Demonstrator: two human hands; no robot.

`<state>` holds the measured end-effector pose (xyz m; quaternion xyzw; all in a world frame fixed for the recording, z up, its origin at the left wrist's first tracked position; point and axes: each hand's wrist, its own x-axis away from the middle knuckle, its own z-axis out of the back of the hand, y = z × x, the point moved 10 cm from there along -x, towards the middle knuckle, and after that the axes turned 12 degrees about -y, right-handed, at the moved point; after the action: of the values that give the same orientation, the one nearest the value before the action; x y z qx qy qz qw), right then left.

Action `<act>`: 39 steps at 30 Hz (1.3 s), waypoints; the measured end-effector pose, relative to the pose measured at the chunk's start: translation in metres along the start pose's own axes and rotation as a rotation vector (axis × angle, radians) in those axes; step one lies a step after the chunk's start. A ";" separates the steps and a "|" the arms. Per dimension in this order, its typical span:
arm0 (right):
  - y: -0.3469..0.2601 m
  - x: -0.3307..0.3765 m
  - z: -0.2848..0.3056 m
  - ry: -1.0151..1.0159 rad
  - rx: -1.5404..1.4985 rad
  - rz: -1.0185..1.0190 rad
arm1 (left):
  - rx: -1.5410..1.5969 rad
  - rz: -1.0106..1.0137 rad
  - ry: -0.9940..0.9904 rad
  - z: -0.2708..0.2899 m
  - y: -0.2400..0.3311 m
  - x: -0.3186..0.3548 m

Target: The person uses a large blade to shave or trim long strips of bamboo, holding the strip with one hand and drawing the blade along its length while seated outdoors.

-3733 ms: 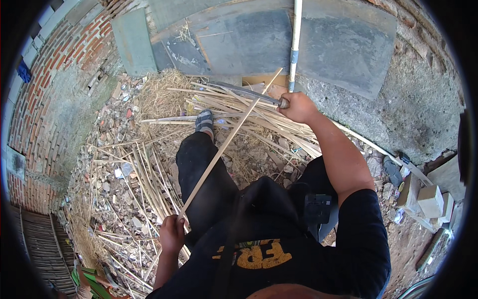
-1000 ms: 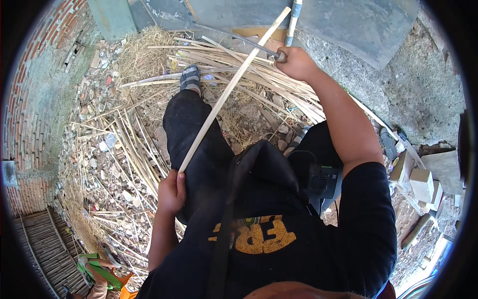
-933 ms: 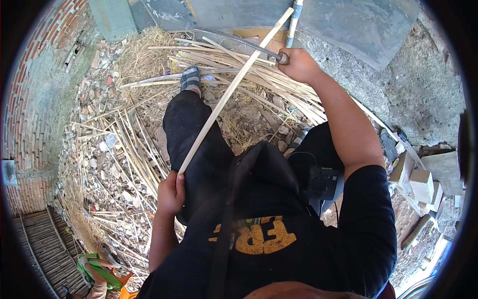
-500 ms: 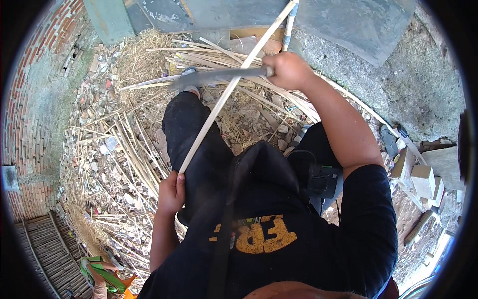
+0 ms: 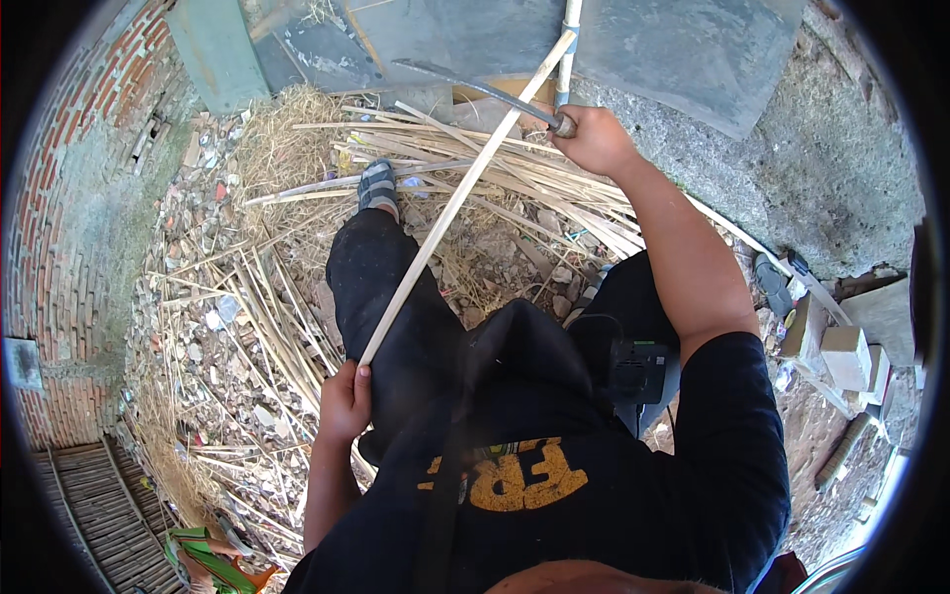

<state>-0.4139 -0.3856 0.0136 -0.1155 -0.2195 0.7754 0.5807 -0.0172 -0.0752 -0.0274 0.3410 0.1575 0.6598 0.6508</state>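
Note:
A long pale bamboo strip (image 5: 460,193) slants from my left thigh up to the far wall. Its near end is gripped in my left hand (image 5: 345,401), thumb laid along it. My right hand (image 5: 596,140) is closed round the wooden handle of a machete (image 5: 475,84). The dark, slightly curved blade points left and crosses the strip near its far end; whether it touches the strip I cannot tell. Beyond my left shoe (image 5: 377,185) lies a heap of similar bamboo strips (image 5: 515,163), and more strips (image 5: 277,307) lie left of my leg.
Rubble and dry straw (image 5: 287,129) cover the ground. A brick wall (image 5: 74,218) rises on the left, a grey concrete wall (image 5: 821,168) on the right. A pipe (image 5: 567,59) stands upright behind the strip's far end. Pale blocks (image 5: 846,358) sit at the right, a bamboo slat panel (image 5: 109,515) lower left.
The machete has risen, its blade tip now tilted up toward the far wall. My right hand shifted slightly right and nearer. My left hand keeps its hold on the strip.

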 end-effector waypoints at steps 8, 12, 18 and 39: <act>-0.003 0.003 0.005 -0.014 0.022 -0.020 | 0.034 -0.038 0.005 0.000 -0.004 0.000; -0.003 0.002 0.004 -0.003 -0.002 0.010 | 0.025 -0.052 0.024 0.000 -0.006 0.002; -0.004 0.004 0.007 0.037 -0.029 0.012 | 0.009 0.011 -0.001 0.002 -0.004 0.004; -0.003 0.013 0.013 0.130 -0.067 0.077 | -0.042 0.020 -0.003 0.003 0.002 0.009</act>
<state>-0.4206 -0.3750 0.0278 -0.1933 -0.2025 0.7802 0.5594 -0.0161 -0.0680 -0.0213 0.3299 0.1392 0.6690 0.6514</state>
